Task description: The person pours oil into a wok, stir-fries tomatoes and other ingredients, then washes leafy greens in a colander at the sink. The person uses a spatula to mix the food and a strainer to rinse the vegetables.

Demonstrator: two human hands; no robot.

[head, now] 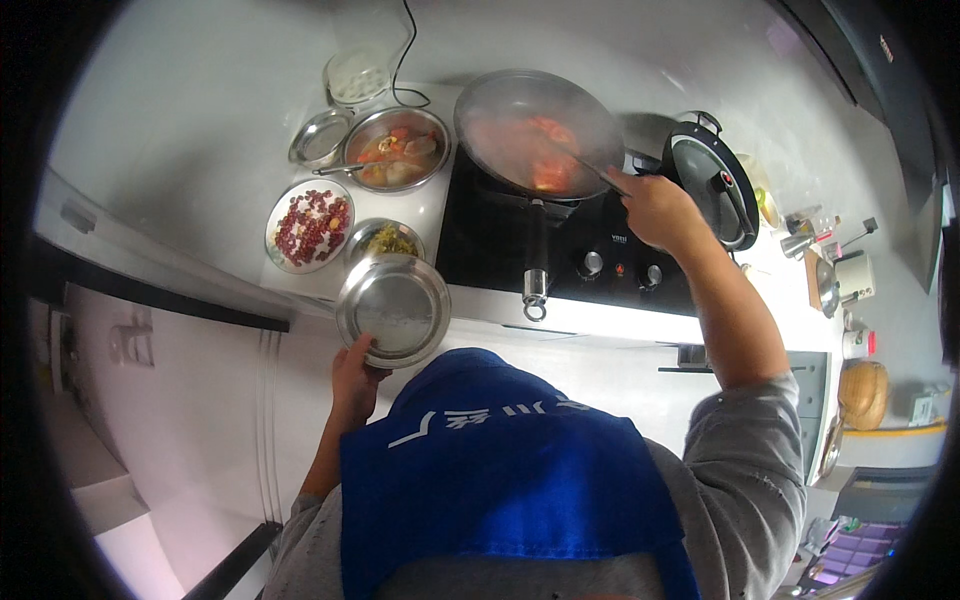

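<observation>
My left hand (358, 381) grips the near rim of a steel plate (390, 311), which looks bare apart from a wet sheen. This plate is held off the counter's front edge and partly hides a smaller dish of chopped yellow-green food (391, 240). My right hand (651, 210) is closed around the handle of a cooking utensil (592, 171), whose far end reaches into the wok. Inside the wok (487, 97), red-orange food (551, 176) lies under rising steam, so the utensil's tip is blurred. The wok's handle (535, 247) points towards me.
A steel bowl of soup (397, 150) with a spoon (341, 169), a plate of red beans (309, 225) and an upturned-looking steel dish (321, 139) stand left of the black gas hob (487, 259). A pan lid (709, 184) leans at the right. Jars and utensils line the right counter.
</observation>
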